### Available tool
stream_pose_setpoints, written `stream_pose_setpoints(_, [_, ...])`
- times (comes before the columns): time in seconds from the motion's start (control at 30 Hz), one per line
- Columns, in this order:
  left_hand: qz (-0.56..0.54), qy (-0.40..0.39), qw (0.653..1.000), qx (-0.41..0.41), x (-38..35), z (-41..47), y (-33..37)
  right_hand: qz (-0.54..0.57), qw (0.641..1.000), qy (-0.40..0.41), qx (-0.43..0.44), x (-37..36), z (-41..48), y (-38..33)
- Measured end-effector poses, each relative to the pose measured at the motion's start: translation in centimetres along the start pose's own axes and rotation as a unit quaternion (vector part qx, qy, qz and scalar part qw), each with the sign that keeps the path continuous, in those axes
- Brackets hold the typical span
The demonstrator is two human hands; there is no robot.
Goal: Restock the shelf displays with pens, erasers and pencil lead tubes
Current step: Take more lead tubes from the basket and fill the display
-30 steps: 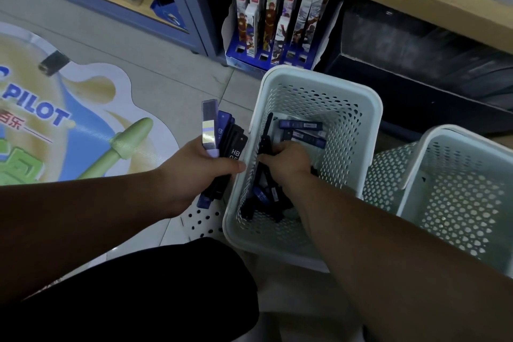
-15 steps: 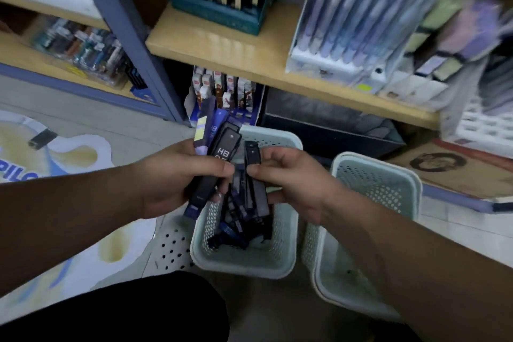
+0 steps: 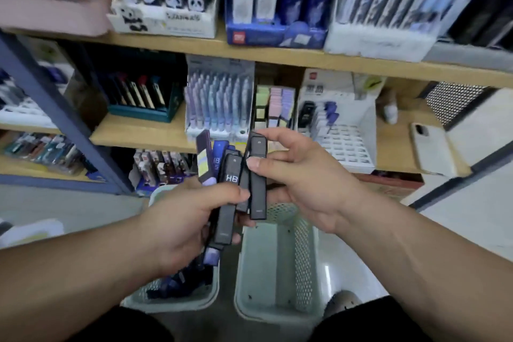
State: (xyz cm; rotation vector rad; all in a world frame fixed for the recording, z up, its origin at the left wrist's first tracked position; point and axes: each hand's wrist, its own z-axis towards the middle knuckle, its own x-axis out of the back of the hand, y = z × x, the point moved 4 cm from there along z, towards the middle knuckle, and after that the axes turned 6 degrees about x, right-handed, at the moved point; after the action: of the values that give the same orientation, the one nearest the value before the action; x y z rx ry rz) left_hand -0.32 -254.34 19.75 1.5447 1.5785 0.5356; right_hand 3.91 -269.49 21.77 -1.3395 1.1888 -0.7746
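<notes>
Tubes [image 3: 228, 198] fill left hand [image 3: 186, 219]; right [image 3: 305, 175] pinches perhaps two.

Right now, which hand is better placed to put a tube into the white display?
Right. The right hand pinches only one or two dark tubes and is nearer the display, probably their place. The left hand is full, gripping a bundle.

near on the floor, left basket [image 3: 172, 304] with loose tubes [image 3: 177, 280] in it, right basket [image 3: 266, 258] just beside. above them, left hand [image 3: 191, 219] holds a bundle of lead tubes [image 3: 227, 197], right hand [image 3: 302, 183] pinches a single tube [image 3: 258, 189] just right of it. far behind, the shelf [image 3: 133, 130], a phone [image 3: 431, 147] lying on it at right.
</notes>
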Motion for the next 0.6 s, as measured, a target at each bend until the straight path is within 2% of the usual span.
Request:
stream_pose_setpoints(0.23, [-0.03, 0.064, 0.997, -0.032, -5.7, 1.9, -1.1, 0.004, 0.998, 0.065, 0.011, 4.8, -1.8, 0.7])
stream_pose_setpoints(0.37, [0.004, 0.036, 0.999, -0.027, -6.3, 3.9, -1.1, -0.05, 0.995, 0.078, 0.02, 6.9, -0.8, 0.8])
stream_pose_setpoints(0.6, [-0.028, -0.016, 0.999, 0.004, -6.5, 7.1, 0.1, -0.094, 0.994, 0.063, -0.003, 8.6, 2.2, 1.0])
